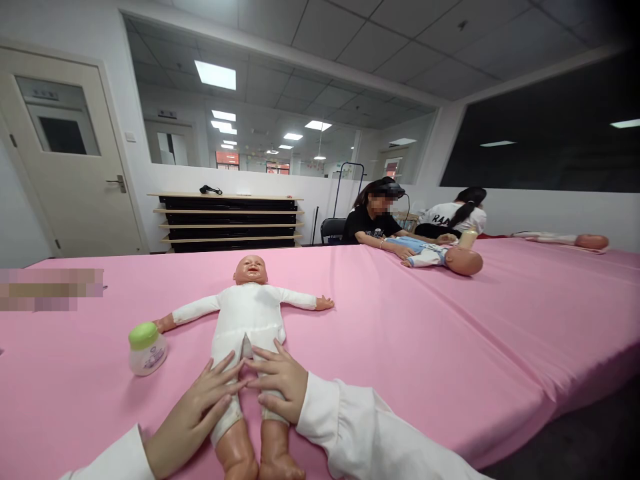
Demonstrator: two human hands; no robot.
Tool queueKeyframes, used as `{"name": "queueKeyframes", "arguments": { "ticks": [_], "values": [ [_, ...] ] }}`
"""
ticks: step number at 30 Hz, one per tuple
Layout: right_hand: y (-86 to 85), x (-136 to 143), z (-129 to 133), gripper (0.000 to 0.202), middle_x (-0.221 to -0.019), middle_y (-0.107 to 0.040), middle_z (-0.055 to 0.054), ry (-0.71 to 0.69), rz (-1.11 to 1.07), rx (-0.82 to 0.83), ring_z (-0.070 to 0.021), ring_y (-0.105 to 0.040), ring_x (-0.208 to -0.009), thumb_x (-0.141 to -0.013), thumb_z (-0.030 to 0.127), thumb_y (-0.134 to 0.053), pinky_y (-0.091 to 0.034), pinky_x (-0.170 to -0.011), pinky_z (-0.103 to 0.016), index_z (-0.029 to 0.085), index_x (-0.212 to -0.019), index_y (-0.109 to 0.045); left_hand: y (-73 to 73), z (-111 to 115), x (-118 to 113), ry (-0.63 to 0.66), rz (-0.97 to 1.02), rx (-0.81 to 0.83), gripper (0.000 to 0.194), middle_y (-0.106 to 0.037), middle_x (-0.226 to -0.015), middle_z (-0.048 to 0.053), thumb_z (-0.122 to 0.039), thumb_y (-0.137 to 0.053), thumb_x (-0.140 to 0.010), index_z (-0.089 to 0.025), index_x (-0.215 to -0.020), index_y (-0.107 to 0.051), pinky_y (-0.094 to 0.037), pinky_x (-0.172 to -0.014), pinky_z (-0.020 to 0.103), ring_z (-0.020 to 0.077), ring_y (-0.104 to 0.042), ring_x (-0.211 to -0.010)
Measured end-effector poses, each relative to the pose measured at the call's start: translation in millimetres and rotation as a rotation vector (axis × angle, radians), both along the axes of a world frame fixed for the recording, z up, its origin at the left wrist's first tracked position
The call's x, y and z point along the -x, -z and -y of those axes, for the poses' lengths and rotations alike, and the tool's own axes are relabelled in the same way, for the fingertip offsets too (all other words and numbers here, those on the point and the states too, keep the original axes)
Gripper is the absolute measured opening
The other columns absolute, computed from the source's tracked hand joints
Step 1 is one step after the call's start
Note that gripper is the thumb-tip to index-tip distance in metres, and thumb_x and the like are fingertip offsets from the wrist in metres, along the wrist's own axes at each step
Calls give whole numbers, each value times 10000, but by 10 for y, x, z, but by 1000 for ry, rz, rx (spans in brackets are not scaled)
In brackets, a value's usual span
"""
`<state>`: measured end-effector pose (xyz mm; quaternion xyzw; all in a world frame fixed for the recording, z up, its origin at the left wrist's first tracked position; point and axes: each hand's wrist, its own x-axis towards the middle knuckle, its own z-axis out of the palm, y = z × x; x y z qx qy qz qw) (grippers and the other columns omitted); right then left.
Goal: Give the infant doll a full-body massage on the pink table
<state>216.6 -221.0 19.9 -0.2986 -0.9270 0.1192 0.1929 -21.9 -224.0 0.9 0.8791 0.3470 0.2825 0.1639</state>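
Note:
A baby doll (250, 310) in a white cloth suit lies on its back, arms spread, on the pink-covered table (370, 347). Its bare lower legs point toward me. My left hand (197, 407) rests with fingers spread on the thigh at the left of the picture. On the other thigh lies my right hand (280, 380), its fingers also spread. The fingertips of both hands come close together between the doll's legs. Near the doll's hand at the left stands a clear round jar (148, 353) with a green lid.
Across the table a person (373, 217) wearing a headset handles another doll (463, 260) in blue and white, beside a pale bottle (467, 238). A third doll (590, 241) lies at the far right. Behind are a second person (455, 213) and stacked boards (227, 220).

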Motion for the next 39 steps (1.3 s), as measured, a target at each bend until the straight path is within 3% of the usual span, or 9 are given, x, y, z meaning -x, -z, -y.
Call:
{"name": "queueKeyframes", "arguments": {
  "ticks": [7, 9, 12, 17, 21, 25, 31, 35, 39],
  "values": [
    [49, 104, 104, 279, -915, -702, -54, -117, -332, 146, -142, -657, -835, -842, 368, -459, -449, -903, -314, 185, -924, -651, -75, 107, 21, -29, 433, 219, 365, -684, -683, 30, -409, -395, -881, -207, -833, -696, -547, -747, 304, 176, -658, -703],
    [71, 149, 111, 294, -962, -685, -72, -20, -598, 259, -142, -663, -763, -836, 332, -468, -517, -753, -289, 175, -1051, -592, -78, 102, 12, -152, 534, 220, 390, -618, -579, 19, -438, -386, -877, -182, -799, -670, -534, -586, 256, 157, -610, -585],
    [92, 162, 49, 460, -1181, -580, -107, 126, -873, 263, -169, -620, -973, -791, 248, -514, -502, -863, -343, 188, -1239, -430, -54, 36, -18, -325, 500, 131, 361, -650, -775, 41, -457, -413, -860, -186, -881, -651, -534, -688, 281, 178, -619, -754],
    [201, 71, -186, 736, -1460, -246, -109, 237, -643, 109, -220, -215, -1358, -741, 273, -569, -208, -1113, -461, 191, -1393, -237, 59, -83, -64, -391, 311, 85, 502, -403, -1386, 76, -431, -420, -868, -235, -1330, -399, -348, -1039, 457, 243, -357, -1284],
    [306, 36, -309, 674, -1475, -200, -112, 201, -426, 121, -210, -136, -1378, -782, 343, -532, -146, -1122, -454, 162, -1386, -292, 88, -81, -60, -233, 139, 109, 512, -239, -1474, 40, -384, -337, -910, -280, -1405, -253, -227, -1086, 482, 230, -196, -1356],
    [262, 48, -269, 448, -1463, -254, -44, 193, -297, 121, -219, -107, -1382, -801, 355, -521, -130, -1103, -499, 245, -1235, -523, -15, -38, -48, -132, 48, 98, 433, -242, -1466, 2, -389, -314, -914, -323, -1334, -392, -169, -1079, 524, 242, -178, -1358],
    [138, 119, -15, 249, -1031, -669, -26, 47, -298, -24, -190, -484, -1180, -788, 278, -437, -121, -1103, -489, 218, -875, -663, -146, 90, -21, 0, 305, 300, 349, -685, -1002, 67, -437, -432, -862, -242, -992, -691, -358, -1013, 491, 262, -566, -1082],
    [81, 173, 122, 303, -694, -683, -30, -84, -337, -118, -140, -624, -687, -823, 293, -326, -464, -840, -315, 201, -876, -609, -130, 123, 24, -103, 638, 433, 382, -627, -619, 52, -446, -437, -853, -145, -854, -671, -522, -712, 344, 200, -625, -665],
    [17, 131, 139, 291, -848, -687, -55, -21, -455, -246, -152, -627, -808, -841, 252, -321, -460, -845, -321, 190, -973, -573, -105, 82, 39, -255, 728, 338, 340, -612, -657, 51, -456, -477, -820, -159, -788, -640, -519, -655, 303, 188, -601, -670]
  ]
}}
